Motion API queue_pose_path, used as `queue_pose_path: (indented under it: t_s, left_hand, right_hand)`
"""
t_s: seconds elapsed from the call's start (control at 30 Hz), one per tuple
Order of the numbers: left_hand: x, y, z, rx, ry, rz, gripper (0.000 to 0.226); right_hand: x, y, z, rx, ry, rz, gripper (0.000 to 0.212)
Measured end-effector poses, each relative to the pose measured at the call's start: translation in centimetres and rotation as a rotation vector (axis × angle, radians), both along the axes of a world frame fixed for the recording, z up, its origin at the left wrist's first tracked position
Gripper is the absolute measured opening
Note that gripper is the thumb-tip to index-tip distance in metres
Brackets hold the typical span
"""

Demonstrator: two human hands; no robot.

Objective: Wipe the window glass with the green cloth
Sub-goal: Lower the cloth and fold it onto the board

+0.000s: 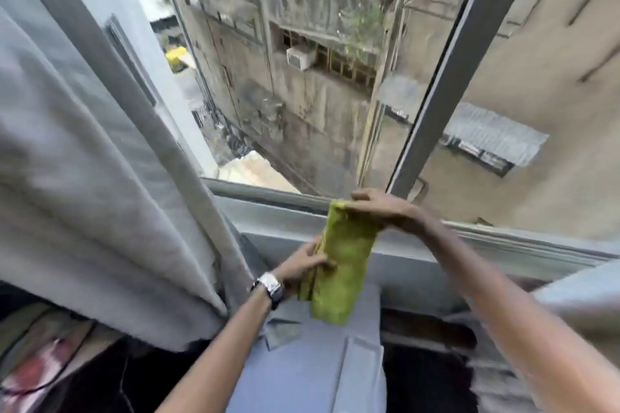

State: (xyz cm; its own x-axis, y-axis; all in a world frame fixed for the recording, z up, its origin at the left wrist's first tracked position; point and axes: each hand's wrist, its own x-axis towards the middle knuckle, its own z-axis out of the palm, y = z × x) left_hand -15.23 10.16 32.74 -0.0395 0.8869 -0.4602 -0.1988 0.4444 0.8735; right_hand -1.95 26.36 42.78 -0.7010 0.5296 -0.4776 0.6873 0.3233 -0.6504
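Green cloth (342, 258) hangs folded between your hands: your right hand (385, 211) pinches its top, your left hand (302, 265) grips its side. Window glass (302, 94) is just above them, not touched yet. All the wiping is left.

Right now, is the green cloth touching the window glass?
No, the green cloth hangs folded between both hands, below the window sill.
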Motion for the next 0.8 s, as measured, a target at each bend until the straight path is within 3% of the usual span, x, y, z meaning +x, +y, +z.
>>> queue_pose_path:
  t_s: [0.17,0.3,0.4,0.5,0.57,0.7,0.8]
  left_hand:
    - [8.1,-9.2,-21.0,-0.372,-0.143,-0.123,0.039]
    - [14.5,-13.7,-32.8,-0.604,-0.15,0.041,0.029]
    - [18.1,-15.4,-38.8,-0.738,-0.261,0.246,0.03]
    - [20.7,-16.6,-43.2,-0.795,-0.402,0.449,0.027]
    - [21.8,-16.7,-45.3,-0.803,-0.394,0.556,0.023]
    - [22.8,-16.6,-47.4,-0.832,-0.147,0.62,0.006]
    - [22.1,-15.9,-46.8,-0.923,0.161,0.38,0.021]
  right_hand:
    - [10.4,-6.8,-27.5,-0.43,-0.15,-0.234,0.037]
    - [15.5,-10.6,-39.9,-0.415,-0.189,-0.353,0.035]
    - [16.2,-9.9,-45.6,-0.337,-0.207,-0.277,0.02]
    - [16.2,-8.8,-49.9,-0.286,-0.215,-0.152,0.021]
    - [15.5,-8.3,-51.6,-0.259,-0.191,-0.112,0.025]
    - [14.9,-9.0,-53.6,-0.167,-0.181,-0.076,0.032]
    - [15.1,-10.1,-53.7,-0.032,-0.251,0.053,0.034]
